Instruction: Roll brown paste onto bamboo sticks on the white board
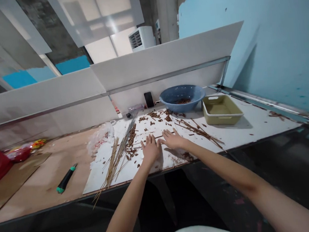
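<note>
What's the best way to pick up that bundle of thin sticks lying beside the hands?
Probably around the middle of the stick bundle, where the sticks lie closest together, coming from above with the left hand beside it and pinching across their length. Toward their near ends they fan apart, so a grip there would likely miss some.

A thin brown stick (161, 136) lies flat, crosswise on the white board (100, 175), among brown crumbs (132, 152)

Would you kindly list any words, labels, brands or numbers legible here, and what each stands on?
None is readable.
The red packet at the left is too blurred to tell any print.
The black phone, blue bowl, green tray and white unit show no legible marks.
</note>
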`<state>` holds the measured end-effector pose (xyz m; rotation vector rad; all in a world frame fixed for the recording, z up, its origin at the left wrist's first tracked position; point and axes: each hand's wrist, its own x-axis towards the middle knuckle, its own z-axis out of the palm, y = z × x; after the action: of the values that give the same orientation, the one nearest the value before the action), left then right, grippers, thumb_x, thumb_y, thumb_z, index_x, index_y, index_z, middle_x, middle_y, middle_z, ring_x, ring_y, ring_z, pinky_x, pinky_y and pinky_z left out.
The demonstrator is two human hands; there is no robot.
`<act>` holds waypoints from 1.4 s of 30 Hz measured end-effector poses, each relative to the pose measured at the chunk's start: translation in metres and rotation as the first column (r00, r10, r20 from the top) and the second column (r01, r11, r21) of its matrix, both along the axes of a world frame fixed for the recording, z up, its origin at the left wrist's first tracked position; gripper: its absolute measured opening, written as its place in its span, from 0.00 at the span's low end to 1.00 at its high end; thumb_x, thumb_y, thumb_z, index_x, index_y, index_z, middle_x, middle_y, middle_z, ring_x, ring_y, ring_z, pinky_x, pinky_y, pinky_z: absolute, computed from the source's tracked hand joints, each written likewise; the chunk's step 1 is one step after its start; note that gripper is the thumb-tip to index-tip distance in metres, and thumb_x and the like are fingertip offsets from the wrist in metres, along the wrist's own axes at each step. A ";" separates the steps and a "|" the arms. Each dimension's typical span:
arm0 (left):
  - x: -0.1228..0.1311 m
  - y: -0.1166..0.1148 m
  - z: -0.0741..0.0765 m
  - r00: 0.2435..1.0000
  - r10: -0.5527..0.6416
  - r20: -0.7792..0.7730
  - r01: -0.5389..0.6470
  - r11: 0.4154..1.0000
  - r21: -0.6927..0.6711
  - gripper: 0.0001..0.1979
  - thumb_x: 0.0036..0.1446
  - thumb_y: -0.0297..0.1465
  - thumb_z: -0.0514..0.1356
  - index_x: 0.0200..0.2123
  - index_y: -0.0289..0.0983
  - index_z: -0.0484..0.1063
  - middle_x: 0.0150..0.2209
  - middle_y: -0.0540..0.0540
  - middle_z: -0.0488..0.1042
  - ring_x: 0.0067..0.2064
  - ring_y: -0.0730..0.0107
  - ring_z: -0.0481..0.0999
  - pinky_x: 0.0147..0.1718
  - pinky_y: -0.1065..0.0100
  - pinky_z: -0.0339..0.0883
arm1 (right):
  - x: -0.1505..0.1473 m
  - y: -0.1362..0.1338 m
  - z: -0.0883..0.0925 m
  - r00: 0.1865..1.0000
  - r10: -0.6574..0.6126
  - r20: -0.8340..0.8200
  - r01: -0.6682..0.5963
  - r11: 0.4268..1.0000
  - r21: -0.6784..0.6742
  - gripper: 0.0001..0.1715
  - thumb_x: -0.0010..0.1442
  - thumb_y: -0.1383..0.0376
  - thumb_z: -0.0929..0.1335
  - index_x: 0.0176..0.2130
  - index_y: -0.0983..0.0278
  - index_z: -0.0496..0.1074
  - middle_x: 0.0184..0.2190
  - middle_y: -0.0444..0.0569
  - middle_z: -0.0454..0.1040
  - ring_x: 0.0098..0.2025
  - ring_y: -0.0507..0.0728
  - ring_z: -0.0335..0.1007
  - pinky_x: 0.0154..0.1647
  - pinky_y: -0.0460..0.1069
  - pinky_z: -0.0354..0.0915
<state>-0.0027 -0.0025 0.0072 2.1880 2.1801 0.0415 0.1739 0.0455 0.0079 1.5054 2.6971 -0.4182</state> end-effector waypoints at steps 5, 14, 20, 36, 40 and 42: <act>-0.006 -0.009 -0.002 0.999 -0.033 -0.013 0.032 0.999 -0.043 0.37 0.80 0.42 0.38 0.83 0.32 0.52 0.83 0.36 0.50 0.84 0.50 0.48 0.81 0.35 0.40 | 0.015 -0.005 -0.005 0.989 0.127 0.079 -0.131 0.990 0.051 0.37 0.83 0.48 0.54 0.82 0.53 0.56 0.83 0.64 0.52 0.85 0.72 0.44 0.81 0.82 0.33; -0.006 -0.006 -0.006 0.999 0.034 -0.015 -0.034 0.999 -0.034 0.38 0.79 0.43 0.38 0.83 0.30 0.51 0.83 0.35 0.50 0.85 0.49 0.47 0.81 0.36 0.38 | 0.016 -0.008 -0.001 0.991 0.094 0.100 -0.101 0.993 0.065 0.39 0.83 0.47 0.54 0.83 0.56 0.53 0.85 0.65 0.45 0.86 0.73 0.34 0.80 0.83 0.29; -0.008 -0.002 0.003 0.999 0.014 -0.044 -0.018 0.996 -0.086 0.38 0.79 0.44 0.39 0.83 0.28 0.52 0.83 0.32 0.49 0.84 0.47 0.48 0.81 0.37 0.39 | 0.019 -0.004 0.007 0.987 0.123 0.099 -0.128 0.991 0.039 0.35 0.82 0.50 0.57 0.81 0.53 0.60 0.83 0.63 0.53 0.85 0.74 0.41 0.80 0.84 0.32; -0.005 0.001 0.024 0.990 0.138 0.005 -0.138 0.988 -0.070 0.37 0.79 0.41 0.38 0.84 0.37 0.50 0.85 0.44 0.45 0.85 0.43 0.36 0.80 0.30 0.32 | 0.016 0.011 0.015 0.996 -0.003 0.090 -0.002 0.999 0.053 0.42 0.82 0.47 0.55 0.82 0.64 0.54 0.84 0.67 0.47 0.86 0.73 0.36 0.82 0.80 0.32; -0.013 -0.021 0.012 0.996 0.088 -0.019 -0.089 0.995 -0.049 0.38 0.78 0.44 0.38 0.84 0.35 0.51 0.84 0.44 0.47 0.85 0.39 0.35 0.79 0.28 0.30 | 0.026 -0.014 -0.002 0.998 0.045 0.051 -0.047 0.998 0.037 0.42 0.81 0.43 0.51 0.81 0.58 0.58 0.84 0.62 0.48 0.86 0.71 0.36 0.82 0.79 0.30; -0.016 -0.025 0.007 0.997 0.082 -0.014 -0.082 0.996 -0.039 0.37 0.78 0.44 0.39 0.84 0.38 0.52 0.84 0.45 0.48 0.85 0.39 0.35 0.79 0.26 0.31 | 0.031 -0.018 -0.006 0.996 0.074 0.043 -0.075 0.997 0.027 0.41 0.81 0.43 0.51 0.80 0.56 0.62 0.84 0.61 0.50 0.86 0.71 0.39 0.83 0.79 0.30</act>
<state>-0.0189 -0.0276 0.0142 2.0838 2.2566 -0.0118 0.2053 0.0275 0.0022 1.3986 2.7277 -0.3427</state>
